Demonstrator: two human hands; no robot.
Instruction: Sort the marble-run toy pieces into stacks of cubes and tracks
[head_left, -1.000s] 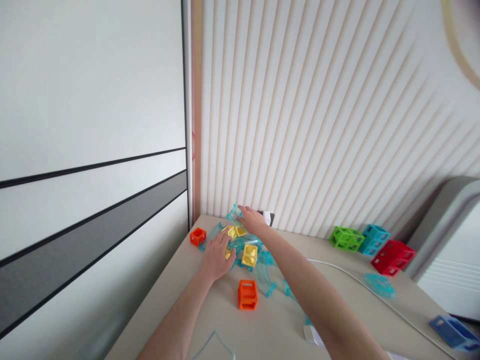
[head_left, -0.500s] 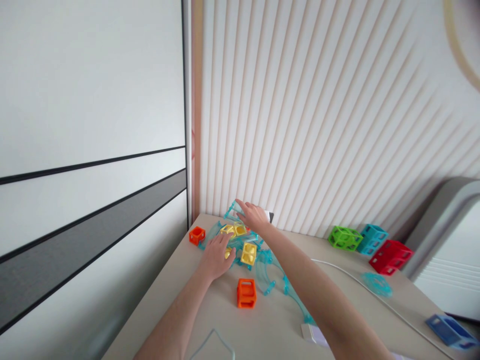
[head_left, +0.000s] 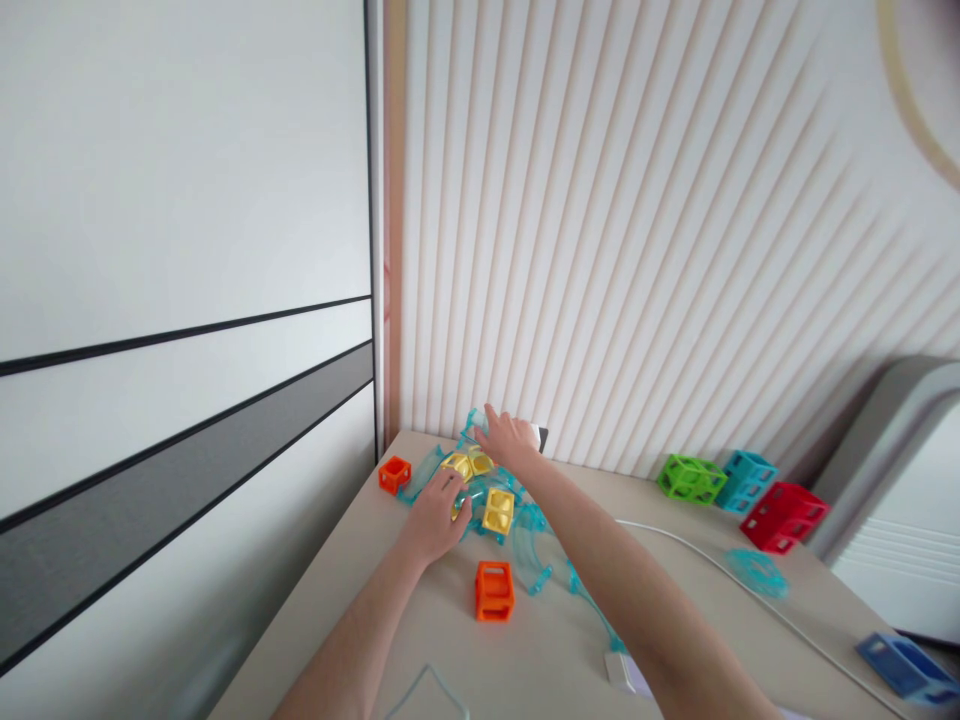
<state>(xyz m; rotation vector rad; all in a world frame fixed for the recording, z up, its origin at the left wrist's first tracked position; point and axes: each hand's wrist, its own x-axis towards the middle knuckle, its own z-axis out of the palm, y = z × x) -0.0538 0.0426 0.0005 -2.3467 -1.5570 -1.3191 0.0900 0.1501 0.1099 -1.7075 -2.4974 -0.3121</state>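
Near the wall at the back of the table, my right hand [head_left: 508, 440] is closed on a clear teal track piece [head_left: 472, 422], held tilted above the pile. Lower left, my left hand [head_left: 436, 520] is curled, thumb and fingers around a yellow open-frame block [head_left: 455, 507] that is mostly hidden. Another yellow block [head_left: 498, 511] stands just right of this hand, and more yellow blocks [head_left: 459, 465] lie beyond its fingertips. Curved teal track pieces [head_left: 526, 560] lie among them. An orange block [head_left: 493, 591] sits in front, a smaller-looking orange block [head_left: 394, 475] at the left edge.
Green [head_left: 691, 479], teal [head_left: 745, 481] and red [head_left: 784, 517] blocks stand along the wall at right. A round teal piece [head_left: 757, 572], a blue block [head_left: 909, 667] and a white cable [head_left: 705, 545] lie nearer. A white cabinet [head_left: 187, 180] borders the left side.
The teal track piece in my right hand has shifted slightly right and turned more upright. My left hand's fingers have drawn in from reaching forward to a curl.
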